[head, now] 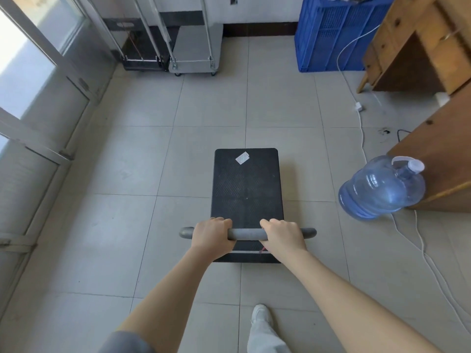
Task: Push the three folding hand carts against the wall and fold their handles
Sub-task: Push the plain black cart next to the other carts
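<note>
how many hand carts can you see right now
3. A black cart mid-floor, its handle gripped by the left hand and right hand. A grey cart and a darker cart stand side by side by the far wall, handles upright.

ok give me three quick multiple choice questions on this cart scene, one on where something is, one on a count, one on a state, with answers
1. Where does the water jug stand?
A. on the black cart's deck
B. on the floor right of the black cart, beside the wooden furniture
C. against the far wall

2. How many carts are already at the far wall?
A. none
B. two
C. three

3. What state is the black cart's handle in?
A. upright, held by both hands
B. folded flat
C. upright, untouched

Answers:
1 B: the jug is on the tiles next to the wooden furniture.
2 B: a dark cart and a grey cart sit there.
3 A: the left hand and right hand grip the handle above the black cart.
</note>
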A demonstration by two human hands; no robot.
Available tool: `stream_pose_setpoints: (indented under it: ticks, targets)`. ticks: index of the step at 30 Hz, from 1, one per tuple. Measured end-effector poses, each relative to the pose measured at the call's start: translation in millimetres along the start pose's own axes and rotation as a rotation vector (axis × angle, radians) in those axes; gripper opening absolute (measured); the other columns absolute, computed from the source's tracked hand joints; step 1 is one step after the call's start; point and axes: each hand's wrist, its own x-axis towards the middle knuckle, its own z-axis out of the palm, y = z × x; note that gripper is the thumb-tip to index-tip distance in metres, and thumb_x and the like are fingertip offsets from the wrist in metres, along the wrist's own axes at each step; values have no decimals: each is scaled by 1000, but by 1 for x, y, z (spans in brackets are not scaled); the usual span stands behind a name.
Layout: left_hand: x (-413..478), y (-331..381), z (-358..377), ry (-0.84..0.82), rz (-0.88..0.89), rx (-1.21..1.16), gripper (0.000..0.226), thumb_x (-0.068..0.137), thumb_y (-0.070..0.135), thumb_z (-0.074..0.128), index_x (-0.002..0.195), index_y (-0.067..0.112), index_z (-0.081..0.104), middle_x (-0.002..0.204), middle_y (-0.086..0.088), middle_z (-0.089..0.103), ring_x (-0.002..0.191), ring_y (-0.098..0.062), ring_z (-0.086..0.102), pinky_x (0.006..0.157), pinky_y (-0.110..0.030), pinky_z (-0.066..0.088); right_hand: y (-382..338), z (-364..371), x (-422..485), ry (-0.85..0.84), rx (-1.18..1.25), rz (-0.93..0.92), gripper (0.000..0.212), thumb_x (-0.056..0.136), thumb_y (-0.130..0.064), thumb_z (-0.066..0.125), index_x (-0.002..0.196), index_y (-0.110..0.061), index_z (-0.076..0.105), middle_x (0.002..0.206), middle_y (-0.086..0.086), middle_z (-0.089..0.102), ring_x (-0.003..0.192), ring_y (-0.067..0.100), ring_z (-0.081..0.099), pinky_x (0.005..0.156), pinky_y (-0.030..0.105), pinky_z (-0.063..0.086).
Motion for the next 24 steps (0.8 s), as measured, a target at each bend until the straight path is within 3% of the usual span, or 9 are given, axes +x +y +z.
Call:
stream_pose_setpoints:
  ticks: [14,20,24]
  targets:
    - [183,-27,-78,23,28,26,21,81,32,53,98,20,59,95,2,66,91,-21,60,68,-32,41,55,-71,174,72,22,1,13,90,-26,52,95,-14,54,92,8,65,87,32,64,62,32,34]
    - [274,-47,-118,30,59,43,25,83,34,53,104,21,57,101,2,65,97,-21,60,71,-33,43,72,-106,263,86,-64,70,19,70,-22,74,71,-15,56,61,6,63,54,30,64,47,29,27]
    - [337,-56,-148,53,72,25,25,84,34,53,104,21,57,100,2,64,96,-21,59,69,-31,38,90,-136,325,91,-19,60,11,87,-24,55,82,-16,49,75,6,59,76,31,65,57,31,30]
